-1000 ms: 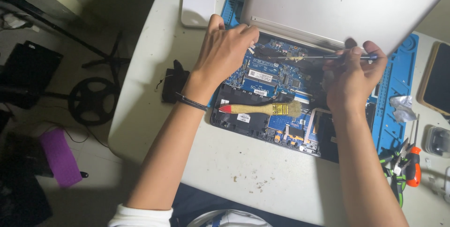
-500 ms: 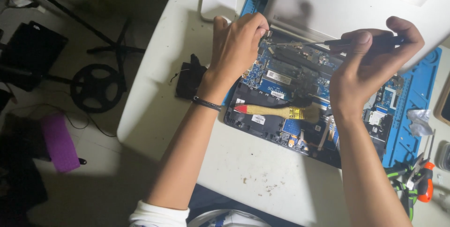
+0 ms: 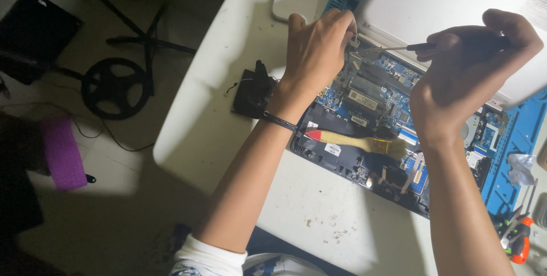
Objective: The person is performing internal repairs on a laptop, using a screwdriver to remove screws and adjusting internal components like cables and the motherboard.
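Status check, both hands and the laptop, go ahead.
Left hand on the open laptop at the hinge. Right hand gripping screwdriver. Brush lying across the board.

Head-worn view, steeply downward, close

Both bare forearms reached forward from the near edge of the view. The left hand (image 3: 316, 48) lay palm down, wrist bent, its 4 fingers curled together at the tips. The right hand (image 3: 464, 74) was raised higher, thumb and forefinger pinched together, its other fingers curled over the palm.
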